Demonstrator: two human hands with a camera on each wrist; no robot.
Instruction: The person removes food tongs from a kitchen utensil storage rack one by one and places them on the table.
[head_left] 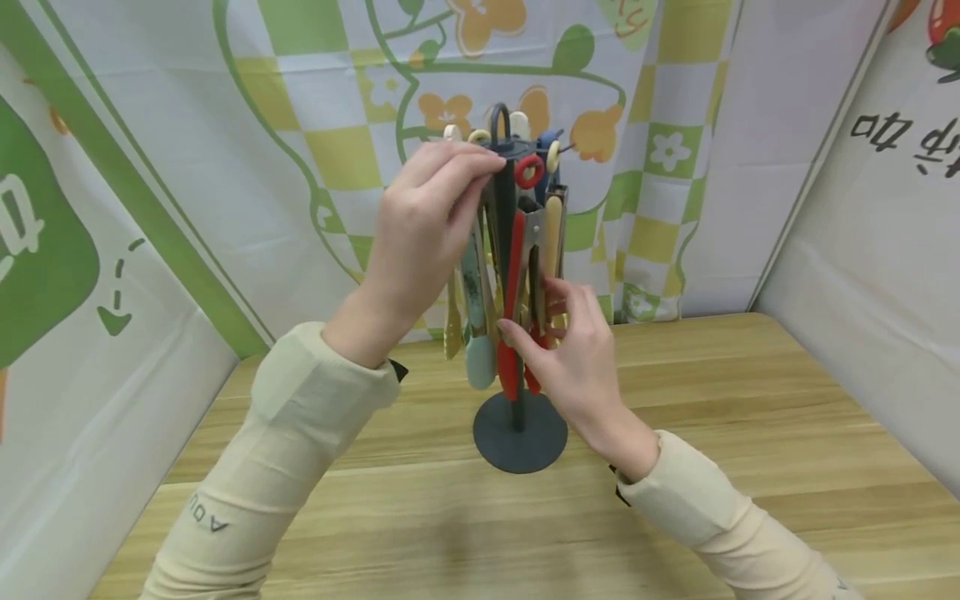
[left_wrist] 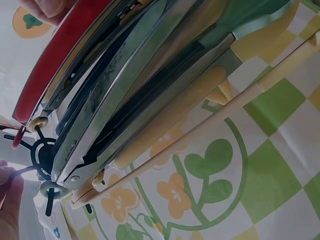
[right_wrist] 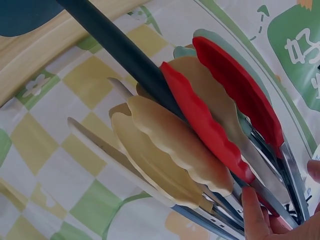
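Observation:
A dark utensil stand (head_left: 520,446) with a round base and a looped top stands upright, several tongs hanging around it. My left hand (head_left: 431,212) is at the top, its thumb and fingertips pinching a hook prong (left_wrist: 21,171) of the stand. Lower down, my right hand (head_left: 576,354) holds the red-tipped tongs (head_left: 516,283) by their arms, thumb on one side and fingers on the other. These tongs hang upright beneath a red ring (head_left: 528,171). In the right wrist view, their scalloped red tips (right_wrist: 205,125) are spread apart, beside beige tongs (right_wrist: 172,140).
Pale green tongs (head_left: 480,358) and a yellow slotted utensil (head_left: 452,329) hang on the stand's left side. The wooden table (head_left: 360,517) lies beneath. A checked, printed cloth (head_left: 300,108) hangs close behind, with white printed panels (head_left: 862,250) at both sides.

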